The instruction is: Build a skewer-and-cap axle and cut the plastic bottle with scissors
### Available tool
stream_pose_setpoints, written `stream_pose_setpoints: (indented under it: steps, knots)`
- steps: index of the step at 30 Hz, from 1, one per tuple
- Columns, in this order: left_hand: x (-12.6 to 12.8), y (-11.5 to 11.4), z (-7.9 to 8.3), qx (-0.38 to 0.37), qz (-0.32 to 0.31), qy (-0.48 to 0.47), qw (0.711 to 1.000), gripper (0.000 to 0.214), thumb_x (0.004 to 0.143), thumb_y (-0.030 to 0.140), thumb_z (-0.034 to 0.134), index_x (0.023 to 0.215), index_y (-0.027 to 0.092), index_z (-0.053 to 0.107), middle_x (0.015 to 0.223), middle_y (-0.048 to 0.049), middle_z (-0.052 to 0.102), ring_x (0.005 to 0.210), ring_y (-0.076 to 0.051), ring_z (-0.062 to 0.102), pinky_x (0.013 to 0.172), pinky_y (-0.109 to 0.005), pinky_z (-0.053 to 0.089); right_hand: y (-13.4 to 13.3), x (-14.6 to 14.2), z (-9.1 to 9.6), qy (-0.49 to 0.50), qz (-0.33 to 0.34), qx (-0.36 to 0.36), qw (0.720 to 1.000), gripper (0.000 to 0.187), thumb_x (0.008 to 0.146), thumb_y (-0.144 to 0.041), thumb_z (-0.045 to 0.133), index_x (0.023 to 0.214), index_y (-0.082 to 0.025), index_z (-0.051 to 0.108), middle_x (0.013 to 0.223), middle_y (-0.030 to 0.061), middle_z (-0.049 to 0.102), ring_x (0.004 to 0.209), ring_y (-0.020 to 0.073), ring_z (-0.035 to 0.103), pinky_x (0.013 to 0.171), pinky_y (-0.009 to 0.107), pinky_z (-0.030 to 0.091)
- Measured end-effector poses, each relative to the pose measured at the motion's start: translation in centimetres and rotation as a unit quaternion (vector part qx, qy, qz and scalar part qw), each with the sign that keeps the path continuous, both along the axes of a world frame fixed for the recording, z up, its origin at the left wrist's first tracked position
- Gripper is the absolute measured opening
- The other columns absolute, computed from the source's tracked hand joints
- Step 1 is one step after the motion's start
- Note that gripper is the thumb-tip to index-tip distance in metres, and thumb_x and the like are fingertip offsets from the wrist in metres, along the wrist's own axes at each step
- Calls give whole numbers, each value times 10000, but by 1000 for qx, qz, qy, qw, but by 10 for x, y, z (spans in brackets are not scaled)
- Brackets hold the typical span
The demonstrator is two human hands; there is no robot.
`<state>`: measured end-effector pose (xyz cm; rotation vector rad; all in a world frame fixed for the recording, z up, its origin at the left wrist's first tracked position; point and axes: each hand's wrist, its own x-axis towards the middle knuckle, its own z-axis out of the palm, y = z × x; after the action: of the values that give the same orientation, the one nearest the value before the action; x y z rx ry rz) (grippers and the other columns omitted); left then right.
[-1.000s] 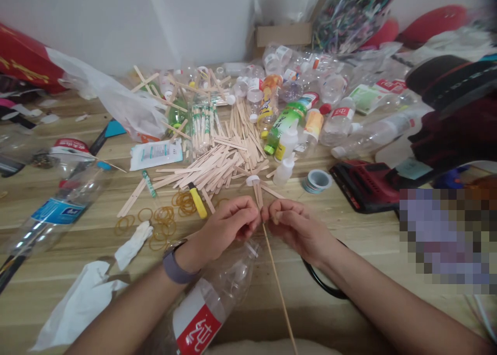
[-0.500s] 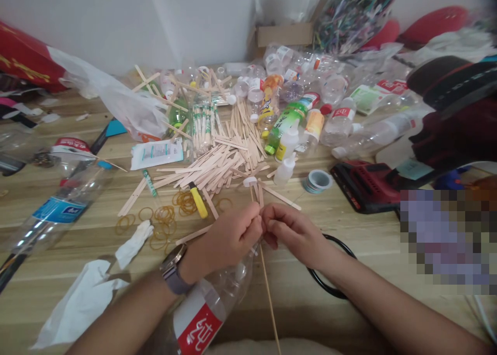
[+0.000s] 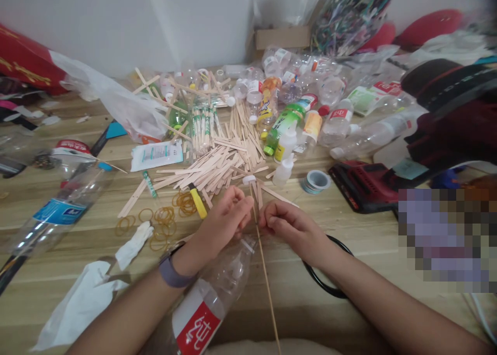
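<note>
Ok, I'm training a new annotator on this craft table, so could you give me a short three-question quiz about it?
1. True or false: the red-labelled plastic bottle lies beneath the arm of the left hand.
2. What lies directly left of the yellow-handled tool? A rubber bands; B a tape roll; C a red drill.
3. Name the thin thing running from between the left hand and right hand toward the camera.
Key: 1 true; 2 A; 3 the wooden skewer.
</note>
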<state>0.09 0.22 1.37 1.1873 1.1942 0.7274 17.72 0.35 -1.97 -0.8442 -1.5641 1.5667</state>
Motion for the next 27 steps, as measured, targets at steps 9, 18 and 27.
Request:
stream_pose_setpoints:
  steps: [9, 18, 27]
  knots:
    - [-9, 7, 11, 73, -145, 263, 951, 212, 838, 277, 476, 765, 171, 645, 717, -5, 629, 684, -156, 552, 612, -272, 374, -1, -1, 2, -1, -25, 8, 1000, 153, 878, -231, 496, 733, -191, 528, 747, 8, 544, 689, 137, 480, 651, 273, 372]
    - [-9, 6, 10, 87, -178, 223, 954, 185, 783, 227, 446, 661, 183, 578, 634, 21, 536, 651, -143, 495, 578, -252, 338, -2, -3, 2, 53, -20, -59, 997, 150, 858, -262, 541, 729, -186, 542, 718, 3, 528, 657, 132, 476, 639, 276, 388]
    - [-8, 7, 4, 74, -151, 154, 974, 182, 777, 227, 427, 658, 186, 558, 676, 29, 539, 684, -137, 506, 643, -258, 374, -3, -4, -1, 75, -10, -74, 994, 154, 859, -259, 542, 726, -183, 548, 728, 8, 539, 687, 144, 503, 669, 291, 396]
